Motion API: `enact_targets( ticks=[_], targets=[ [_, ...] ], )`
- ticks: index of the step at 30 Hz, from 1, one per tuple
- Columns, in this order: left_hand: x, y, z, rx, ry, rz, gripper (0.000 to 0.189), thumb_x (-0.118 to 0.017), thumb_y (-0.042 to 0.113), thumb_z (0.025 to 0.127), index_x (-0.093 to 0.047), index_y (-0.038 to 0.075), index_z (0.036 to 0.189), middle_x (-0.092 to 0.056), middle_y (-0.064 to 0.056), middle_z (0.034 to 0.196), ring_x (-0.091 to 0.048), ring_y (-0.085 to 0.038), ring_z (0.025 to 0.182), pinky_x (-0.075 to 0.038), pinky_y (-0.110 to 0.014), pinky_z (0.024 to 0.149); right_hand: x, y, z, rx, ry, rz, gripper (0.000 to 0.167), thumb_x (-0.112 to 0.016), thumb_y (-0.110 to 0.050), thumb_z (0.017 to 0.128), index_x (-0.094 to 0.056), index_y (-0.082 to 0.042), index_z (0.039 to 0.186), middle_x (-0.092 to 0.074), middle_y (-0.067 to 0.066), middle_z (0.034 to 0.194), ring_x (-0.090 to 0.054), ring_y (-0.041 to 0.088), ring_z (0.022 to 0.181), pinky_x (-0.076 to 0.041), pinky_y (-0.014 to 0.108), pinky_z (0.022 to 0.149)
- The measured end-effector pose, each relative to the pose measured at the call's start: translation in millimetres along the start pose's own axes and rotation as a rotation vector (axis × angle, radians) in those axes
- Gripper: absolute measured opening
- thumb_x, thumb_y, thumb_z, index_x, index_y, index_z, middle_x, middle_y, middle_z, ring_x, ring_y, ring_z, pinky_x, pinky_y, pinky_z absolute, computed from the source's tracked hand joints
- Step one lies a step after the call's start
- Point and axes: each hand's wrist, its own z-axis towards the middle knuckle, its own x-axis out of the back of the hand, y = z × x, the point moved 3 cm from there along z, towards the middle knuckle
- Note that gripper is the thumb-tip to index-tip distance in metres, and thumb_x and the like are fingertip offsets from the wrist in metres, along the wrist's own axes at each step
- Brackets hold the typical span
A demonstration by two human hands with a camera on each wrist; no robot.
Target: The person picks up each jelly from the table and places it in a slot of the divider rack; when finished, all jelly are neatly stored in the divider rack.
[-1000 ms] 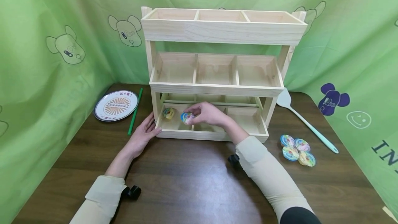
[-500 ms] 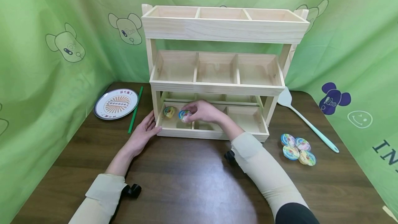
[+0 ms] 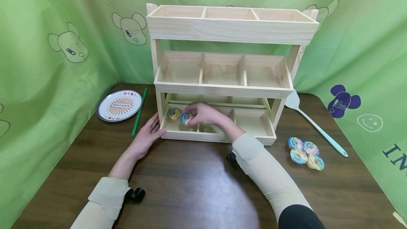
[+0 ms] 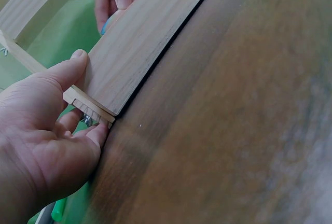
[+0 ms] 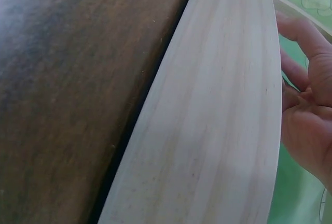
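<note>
A wooden three-tier shelf (image 3: 222, 31) stands on the table. My left hand (image 3: 148, 135) grips the left front corner of its bottom tray (image 3: 216, 137); in the left wrist view the thumb (image 4: 72, 71) lies at the front board and the fingers are by the side. With fingers and thumb, my right hand (image 3: 205, 114) pinches a small jelly cup (image 3: 187, 118) with a blue and pink lid, inside the bottom tray's left compartment. Beside it in that compartment sits a yellow jelly cup (image 3: 173, 114). In the right wrist view the front board (image 5: 207, 110) hides the held cup.
Several jelly cups (image 3: 299, 156) lie grouped on the table at the right. Behind them a pale spatula (image 3: 321, 131) leans near the shelf. At the left are a white patterned plate (image 3: 120, 106) and a green stick (image 3: 139, 112). A green curtain (image 3: 79, 6) surrounds the table.
My right hand has moved slightly left with the jelly cup, bringing it nearer the yellow one. My left hand has stayed at the tray corner.
</note>
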Motion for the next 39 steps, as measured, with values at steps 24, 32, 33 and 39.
enact_targets(
  ticks=[24,32,33,39],
  targets=[
    [0.5,-2.5,-1.2,0.009,0.007,0.003,0.081,-0.060,0.008,0.103,-0.006,0.009,0.163,-0.007,-0.008,0.169,-0.011,-0.029,0.152,-0.015,-0.041,0.122,-10.2,-9.8,12.5,0.044,-0.071,-0.245,0.050,-0.084,-0.011,0.078,-0.069,-0.001,0.125,-0.071,0.005,0.107,-0.064,0.016,0.091,-0.053,0.023,0.080],
    [0.5,-3.0,-0.3,0.001,0.006,0.004,0.080,-0.059,0.006,0.103,-0.007,0.010,0.164,-0.008,-0.008,0.169,-0.011,-0.028,0.152,-0.015,-0.040,0.122,-13.4,-11.9,15.9,0.066,-0.084,-0.277,0.044,-0.085,-0.010,0.078,-0.071,-0.003,0.120,-0.072,0.005,0.104,-0.064,0.015,0.087,-0.052,0.021,0.076],
    [0.5,-2.8,-0.1,0.000,0.005,0.008,0.080,-0.058,0.006,0.103,-0.007,0.010,0.164,-0.008,-0.008,0.169,-0.011,-0.028,0.153,-0.015,-0.041,0.122,-13.8,-11.9,16.2,0.071,-0.090,-0.278,0.043,-0.085,-0.010,0.079,-0.072,-0.003,0.119,-0.072,0.005,0.104,-0.064,0.015,0.087,-0.052,0.021,0.076],
    [0.6,-0.5,0.8,-0.002,0.004,0.020,0.079,-0.057,0.005,0.103,-0.007,0.010,0.164,-0.008,-0.007,0.169,-0.012,-0.029,0.152,-0.017,-0.041,0.121,-13.7,-14.5,15.3,0.093,-0.122,-0.283,0.041,-0.085,-0.009,0.080,-0.072,-0.002,0.118,-0.072,0.006,0.102,-0.064,0.015,0.086,-0.052,0.021,0.076]
  ],
)
